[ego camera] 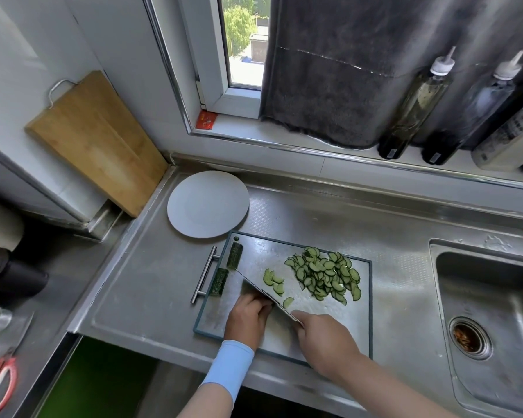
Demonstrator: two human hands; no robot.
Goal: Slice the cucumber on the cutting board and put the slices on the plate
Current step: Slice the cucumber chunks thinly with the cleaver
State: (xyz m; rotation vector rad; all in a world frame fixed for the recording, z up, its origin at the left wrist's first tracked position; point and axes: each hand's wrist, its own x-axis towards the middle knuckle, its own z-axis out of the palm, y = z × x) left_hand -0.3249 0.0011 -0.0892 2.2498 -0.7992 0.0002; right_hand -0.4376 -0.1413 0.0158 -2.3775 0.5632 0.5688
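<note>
I can't tell whether my left hand [248, 318] holds anything: its curled fingers and the knife [255, 286] blade hide what lies beneath. My right hand [323, 342] is wrapped round the knife's covered handle. Two dark, bumpy cucumber pieces [234, 255] lie at the left edge of the steel cutting board [360, 315]. Thin half-moon slices [323, 276] heap at its far right. One round white plate [207, 203] sits just beyond its far-left corner.

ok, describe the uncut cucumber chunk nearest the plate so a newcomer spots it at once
On the steel counter left of the sink sits a grey cutting board. Two dark-skinned cucumber chunks lie along its left edge. Yours is the far chunk, nearest the white plate, with the knife tip at its near end, not the near chunk.
</note>
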